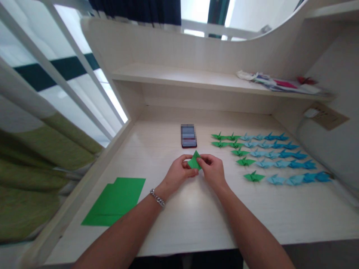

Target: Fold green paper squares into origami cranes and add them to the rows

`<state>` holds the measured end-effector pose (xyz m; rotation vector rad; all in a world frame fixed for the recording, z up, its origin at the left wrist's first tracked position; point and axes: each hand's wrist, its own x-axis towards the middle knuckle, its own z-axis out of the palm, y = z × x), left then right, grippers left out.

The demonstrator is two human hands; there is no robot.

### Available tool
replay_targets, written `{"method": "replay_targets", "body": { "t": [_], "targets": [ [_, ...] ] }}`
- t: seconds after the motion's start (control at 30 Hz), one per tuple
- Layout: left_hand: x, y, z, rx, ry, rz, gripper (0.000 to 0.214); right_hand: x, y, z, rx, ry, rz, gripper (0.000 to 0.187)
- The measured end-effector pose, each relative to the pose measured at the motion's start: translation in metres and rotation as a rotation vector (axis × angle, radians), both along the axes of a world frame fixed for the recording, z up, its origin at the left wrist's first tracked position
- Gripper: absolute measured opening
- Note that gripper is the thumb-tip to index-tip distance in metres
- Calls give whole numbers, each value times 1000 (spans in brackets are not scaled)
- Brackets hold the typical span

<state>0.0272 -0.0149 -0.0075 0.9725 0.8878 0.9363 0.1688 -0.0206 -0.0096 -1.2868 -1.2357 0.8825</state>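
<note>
Between my two hands, above the middle of the desk, is a small piece of folded green paper (pixel 194 161) with a pointed top. My left hand (pixel 181 170) grips its left side and lower edge between thumb and fingers. On the right edge, my right hand (pixel 211 168) pinches the paper with thumb and forefinger. Rows of folded paper cranes stand to the right: green cranes (pixel 254 177) nearest my right hand, then light blue cranes (pixel 276 179) and darker blue cranes (pixel 303 164). Flat green paper sheets (pixel 120 196) lie to the left, partly behind my left forearm.
A phone (pixel 189 136) lies on the pale desk (pixel 157 130) just beyond my hands. Above the back runs a shelf (pixel 179 80) with papers and bags (pixel 280 83) at its right. A plug and cable (pixel 310 113) sit at the right wall. Slanted rails and a curtain (pixel 42 168) border the left.
</note>
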Motion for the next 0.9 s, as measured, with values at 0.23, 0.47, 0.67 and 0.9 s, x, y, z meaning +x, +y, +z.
{"method": "replay_targets", "body": {
  "t": [0.23,0.47,0.67,0.9],
  "targets": [
    [-7,4,5,90,23,1,39,5,3,-5,-90,180,143,22],
    [-9,7,5,-7,-78,59,22,14,2,0,-271,331,245,24],
    [-10,7,10,-42,-142,59,17,15,1,4,-290,413,253,22],
    [-12,8,4,-19,-126,28,8,14,2,3,-306,424,266,21]
  ]
}}
